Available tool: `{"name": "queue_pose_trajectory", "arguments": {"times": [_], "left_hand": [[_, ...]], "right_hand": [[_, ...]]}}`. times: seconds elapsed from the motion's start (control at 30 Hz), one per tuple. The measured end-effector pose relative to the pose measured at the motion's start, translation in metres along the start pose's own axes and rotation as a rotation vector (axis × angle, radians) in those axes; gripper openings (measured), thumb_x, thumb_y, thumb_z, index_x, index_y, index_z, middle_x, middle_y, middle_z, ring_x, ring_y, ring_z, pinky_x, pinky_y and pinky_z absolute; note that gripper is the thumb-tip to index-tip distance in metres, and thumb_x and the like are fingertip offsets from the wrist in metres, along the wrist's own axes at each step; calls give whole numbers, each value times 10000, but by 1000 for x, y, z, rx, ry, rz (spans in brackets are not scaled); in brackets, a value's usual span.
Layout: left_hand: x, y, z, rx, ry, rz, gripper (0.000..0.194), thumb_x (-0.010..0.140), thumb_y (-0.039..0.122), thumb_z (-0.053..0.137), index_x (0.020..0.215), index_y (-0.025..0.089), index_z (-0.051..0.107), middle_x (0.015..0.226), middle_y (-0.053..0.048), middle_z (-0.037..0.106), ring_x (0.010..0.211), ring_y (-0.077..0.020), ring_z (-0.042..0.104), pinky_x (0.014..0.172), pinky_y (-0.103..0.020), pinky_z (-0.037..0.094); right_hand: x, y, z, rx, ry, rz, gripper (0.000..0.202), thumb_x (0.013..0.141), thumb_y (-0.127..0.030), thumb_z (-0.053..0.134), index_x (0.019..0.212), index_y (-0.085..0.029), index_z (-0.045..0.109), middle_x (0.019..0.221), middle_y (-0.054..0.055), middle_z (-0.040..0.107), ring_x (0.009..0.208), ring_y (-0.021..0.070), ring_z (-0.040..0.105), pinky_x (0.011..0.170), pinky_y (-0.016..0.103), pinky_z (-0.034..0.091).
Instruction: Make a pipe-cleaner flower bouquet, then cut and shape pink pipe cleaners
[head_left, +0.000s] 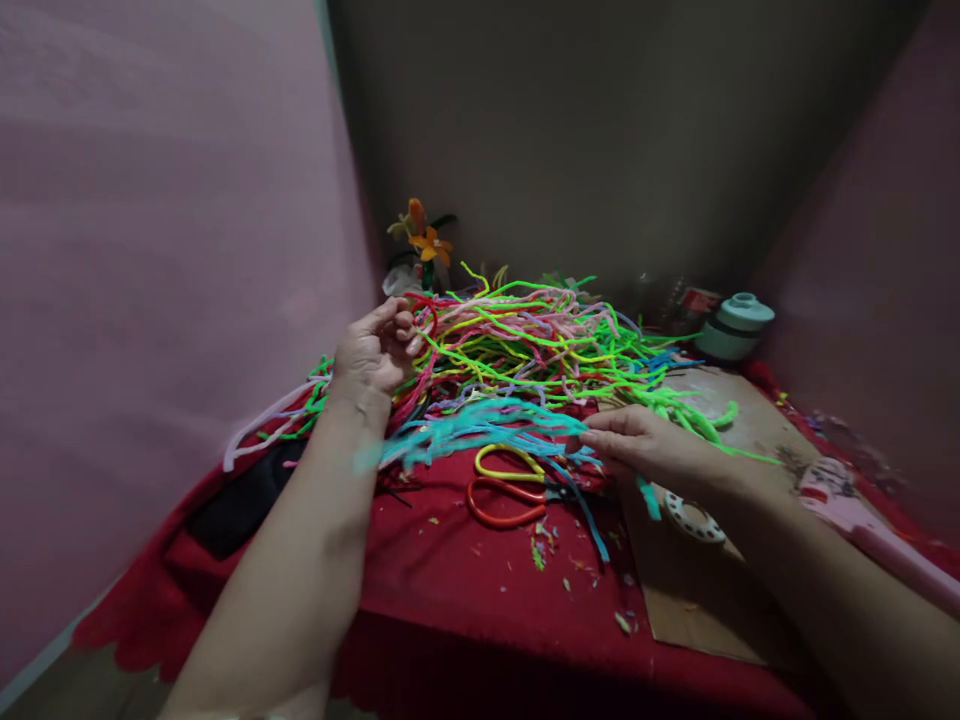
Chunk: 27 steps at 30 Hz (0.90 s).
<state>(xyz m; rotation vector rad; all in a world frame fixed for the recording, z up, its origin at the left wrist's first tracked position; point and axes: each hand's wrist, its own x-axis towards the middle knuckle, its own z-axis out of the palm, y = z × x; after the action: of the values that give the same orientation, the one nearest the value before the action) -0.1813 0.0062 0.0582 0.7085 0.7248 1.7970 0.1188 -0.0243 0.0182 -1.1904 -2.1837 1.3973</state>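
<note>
A heap of fuzzy pipe cleaners (517, 335) in pink, green, yellow and red lies across the table. At its left end my left hand (381, 345) is closed, with a red pipe cleaner (430, 312) at its fingertips. My right hand (652, 445) pinches some turquoise pipe cleaners (480, 422), smeared by motion, which stretch leftward in front of the heap. Blue pipe cleaners (589, 510) lie below them. Scissors with one yellow and one red handle (506, 505) rest just in front, their blades partly covered.
A red cloth (450, 590) with scraps covers the table. Cardboard (675, 600) and a tape roll (694, 517) lie beneath my right arm. At right are a pink tool (870, 530) and a pale green jar (735, 328). Orange flowers (430, 243) stand behind; a black object (236, 505) is left.
</note>
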Motion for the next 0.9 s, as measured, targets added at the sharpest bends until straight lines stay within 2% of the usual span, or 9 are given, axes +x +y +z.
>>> {"name": "queue_pose_trajectory", "arguments": {"times": [0.2, 0.33, 0.47, 0.57, 0.63, 0.7, 0.73, 0.83, 0.9], "left_hand": [[5, -6, -10, 231, 11, 31, 24, 658, 102, 580, 682, 107, 585, 491, 21, 540, 399, -48, 455, 365, -150, 317], [0, -15, -5, 518, -58, 178, 108, 637, 173, 648, 721, 122, 603, 571, 4, 606, 470, -72, 524, 450, -176, 398], [6, -20, 13, 1064, -178, 368, 168, 683, 225, 619, 819, 127, 633, 741, -39, 658, 655, -133, 595, 623, -255, 473], [22, -28, 26, 1640, -307, 583, 325, 707, 221, 604, 1017, 125, 606, 1014, -107, 639, 947, -224, 574, 844, -353, 447], [34, -38, 30, 1959, -362, 661, 532, 695, 229, 622, 1199, 101, 512, 1179, -167, 560, 1108, -285, 488, 940, -405, 377], [46, -49, 31, 2135, -383, 623, 732, 667, 246, 652, 1328, 88, 379, 1264, -213, 490, 1173, -336, 427, 973, -458, 318], [52, -54, 31, 2174, -386, 582, 758, 670, 244, 646, 1350, 90, 348, 1268, -225, 486, 1172, -351, 427, 971, -479, 301], [70, -61, 29, 2172, -401, 479, 536, 732, 193, 543, 1257, 113, 472, 1154, -202, 584, 1070, -329, 518, 917, -464, 332], [81, -58, 29, 2128, -415, 426, 372, 759, 207, 493, 1114, 146, 588, 1030, -145, 649, 953, -280, 578, 830, -384, 389]], "right_hand": [[4, 3, 12, -318, 62, -59, 344, 869, -384, 402, 682, -145, 563, 523, -17, 475, 479, 89, 393, 475, 225, 284], [0, 2, 9, -591, 195, -158, 295, 844, -393, 479, 800, -159, 653, 681, 40, 608, 623, 135, 515, 571, 241, 346], [-7, -9, -2, -655, 364, -240, 261, 854, -355, 490, 904, -187, 683, 856, 76, 666, 772, 165, 582, 664, 249, 396], [-5, -22, -7, -679, 384, -224, 254, 873, -277, 459, 885, -190, 697, 820, 70, 679, 737, 155, 598, 648, 243, 403], [6, -29, -7, -736, 350, -213, 246, 865, -237, 465, 854, -184, 705, 783, 70, 681, 711, 157, 605, 636, 243, 405], [26, -32, -7, -813, 353, -234, 262, 868, -207, 448, 862, -178, 708, 804, 78, 686, 739, 167, 615, 659, 250, 413], [39, -32, -7, -843, 368, -264, 276, 873, -191, 430, 905, -177, 704, 849, 83, 688, 782, 174, 620, 686, 255, 419], [82, -25, -15, -918, 452, -398, 374, 863, -140, 411, 1193, -174, 583, 1142, 99, 625, 1010, 195, 577, 816, 274, 416], [107, -20, -24, -1018, 464, -360, 428, 842, -149, 450, 1262, -165, 528, 1193, 116, 596, 1067, 227, 544, 868, 315, 401]]}}
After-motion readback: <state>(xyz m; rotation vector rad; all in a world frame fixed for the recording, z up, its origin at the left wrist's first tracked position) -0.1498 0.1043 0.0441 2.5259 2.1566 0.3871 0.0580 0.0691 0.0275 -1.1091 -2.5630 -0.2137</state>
